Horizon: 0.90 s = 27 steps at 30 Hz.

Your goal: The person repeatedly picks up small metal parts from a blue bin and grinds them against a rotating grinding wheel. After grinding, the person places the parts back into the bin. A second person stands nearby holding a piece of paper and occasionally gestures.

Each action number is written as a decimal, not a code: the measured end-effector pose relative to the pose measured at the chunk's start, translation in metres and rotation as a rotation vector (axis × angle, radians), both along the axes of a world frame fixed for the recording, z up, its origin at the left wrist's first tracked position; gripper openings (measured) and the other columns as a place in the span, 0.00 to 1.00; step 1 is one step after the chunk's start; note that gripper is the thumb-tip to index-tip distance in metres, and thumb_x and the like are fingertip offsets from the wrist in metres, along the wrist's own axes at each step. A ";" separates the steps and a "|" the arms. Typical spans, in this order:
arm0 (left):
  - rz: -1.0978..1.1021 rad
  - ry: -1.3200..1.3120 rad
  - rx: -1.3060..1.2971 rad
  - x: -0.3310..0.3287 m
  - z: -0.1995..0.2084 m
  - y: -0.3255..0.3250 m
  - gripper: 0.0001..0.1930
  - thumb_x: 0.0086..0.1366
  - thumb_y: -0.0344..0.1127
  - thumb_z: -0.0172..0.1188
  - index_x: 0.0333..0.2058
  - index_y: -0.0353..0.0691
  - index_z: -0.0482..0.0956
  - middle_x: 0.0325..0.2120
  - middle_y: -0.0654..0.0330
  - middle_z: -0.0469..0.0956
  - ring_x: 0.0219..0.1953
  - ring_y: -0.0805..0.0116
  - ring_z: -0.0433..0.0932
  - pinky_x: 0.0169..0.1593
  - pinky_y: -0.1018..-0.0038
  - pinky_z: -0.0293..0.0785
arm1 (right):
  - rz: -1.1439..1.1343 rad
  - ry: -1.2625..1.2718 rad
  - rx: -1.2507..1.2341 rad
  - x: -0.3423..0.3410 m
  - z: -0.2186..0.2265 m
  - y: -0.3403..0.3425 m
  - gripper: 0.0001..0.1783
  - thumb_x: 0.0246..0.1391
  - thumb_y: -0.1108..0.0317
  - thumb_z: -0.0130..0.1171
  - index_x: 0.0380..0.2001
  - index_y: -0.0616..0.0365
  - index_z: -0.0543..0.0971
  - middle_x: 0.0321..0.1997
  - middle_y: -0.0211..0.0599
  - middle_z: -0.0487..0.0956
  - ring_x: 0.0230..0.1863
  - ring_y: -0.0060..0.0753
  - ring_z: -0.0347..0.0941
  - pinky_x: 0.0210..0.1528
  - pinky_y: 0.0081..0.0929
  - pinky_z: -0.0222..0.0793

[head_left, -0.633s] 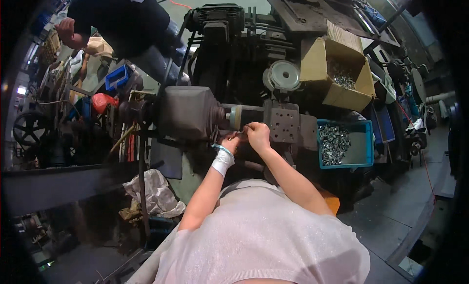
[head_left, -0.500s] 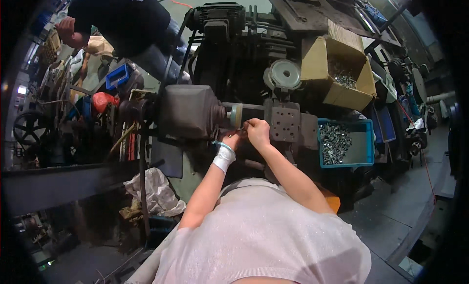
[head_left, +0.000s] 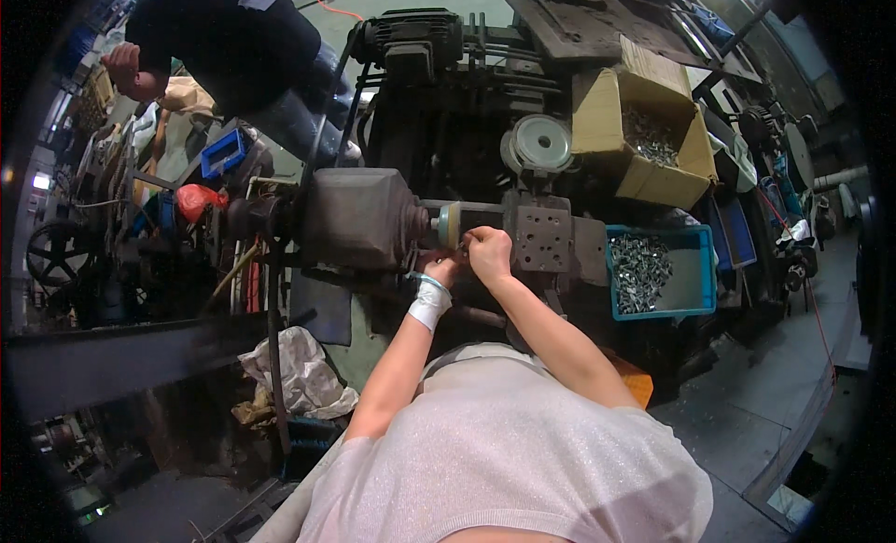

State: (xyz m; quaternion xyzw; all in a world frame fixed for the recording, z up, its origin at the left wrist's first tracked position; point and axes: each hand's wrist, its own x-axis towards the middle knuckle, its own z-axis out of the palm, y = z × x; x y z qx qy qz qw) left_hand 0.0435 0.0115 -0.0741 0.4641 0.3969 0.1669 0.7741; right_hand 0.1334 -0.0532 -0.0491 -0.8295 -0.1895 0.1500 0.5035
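My left hand (head_left: 442, 270) and my right hand (head_left: 489, 253) meet just in front of a pale grinding wheel (head_left: 450, 224) on the spindle of a dark machine (head_left: 359, 216). A white wrap and a light blue band circle my left wrist. Between the two hands the fingertips close on a small part, mostly hidden, whose kind I cannot make out. My right hand is curled, thumb and forefinger pinched beside the wheel. To the right of it stands a metal block with drilled holes (head_left: 543, 239).
A blue-green crate (head_left: 711, 272) with many small shiny metal pieces stands on the right. Behind it an open cardboard box (head_left: 597, 113) holds more pieces. A round metal disc (head_left: 543, 141) sits behind the block. Another person (head_left: 233, 48) stands at the far left, near a belt and motor (head_left: 411, 39).
Both hands stay together at the wheel, with only a slight shift of the fingers. The view has moved a little.
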 end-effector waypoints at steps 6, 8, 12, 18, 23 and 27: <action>0.011 0.031 -0.010 0.000 0.017 -0.003 0.06 0.49 0.32 0.59 0.19 0.38 0.74 0.12 0.68 0.67 0.13 0.81 0.61 0.17 0.82 0.54 | -0.028 0.183 0.023 -0.003 0.009 -0.001 0.07 0.40 0.73 0.53 0.24 0.63 0.78 0.23 0.48 0.76 0.27 0.39 0.74 0.31 0.28 0.68; -0.026 0.063 -0.038 -0.007 0.006 -0.002 0.06 0.51 0.33 0.58 0.21 0.39 0.75 0.12 0.69 0.67 0.12 0.82 0.60 0.15 0.83 0.53 | -0.017 0.210 0.056 -0.005 0.004 -0.003 0.07 0.41 0.73 0.54 0.25 0.64 0.78 0.23 0.46 0.76 0.25 0.34 0.74 0.29 0.26 0.68; -0.220 0.148 -0.095 -0.021 0.031 -0.002 0.10 0.54 0.41 0.57 0.32 0.43 0.73 0.17 0.71 0.69 0.17 0.83 0.63 0.16 0.85 0.55 | 0.018 0.368 0.129 -0.008 0.028 -0.021 0.07 0.43 0.74 0.54 0.28 0.64 0.77 0.22 0.40 0.77 0.20 0.25 0.73 0.23 0.21 0.66; -0.336 -0.061 -0.473 -0.030 0.045 0.001 0.12 0.57 0.45 0.53 0.33 0.45 0.74 0.23 0.70 0.72 0.20 0.82 0.65 0.16 0.86 0.56 | 0.219 0.273 0.289 -0.005 0.037 -0.037 0.07 0.44 0.75 0.53 0.28 0.64 0.77 0.19 0.30 0.75 0.20 0.16 0.69 0.22 0.14 0.64; -0.221 0.065 -0.336 -0.027 0.039 -0.006 0.09 0.56 0.43 0.55 0.28 0.45 0.73 0.21 0.70 0.73 0.19 0.84 0.64 0.17 0.85 0.56 | 0.113 0.437 0.258 -0.013 0.033 -0.037 0.07 0.44 0.73 0.55 0.28 0.65 0.77 0.19 0.31 0.74 0.21 0.16 0.70 0.20 0.13 0.63; -0.241 0.138 -0.001 -0.018 0.033 -0.005 0.09 0.53 0.41 0.58 0.28 0.44 0.74 0.18 0.71 0.71 0.17 0.83 0.64 0.18 0.85 0.56 | 0.049 0.392 0.114 -0.008 0.017 -0.030 0.08 0.43 0.73 0.55 0.28 0.65 0.77 0.19 0.33 0.76 0.22 0.18 0.71 0.21 0.15 0.64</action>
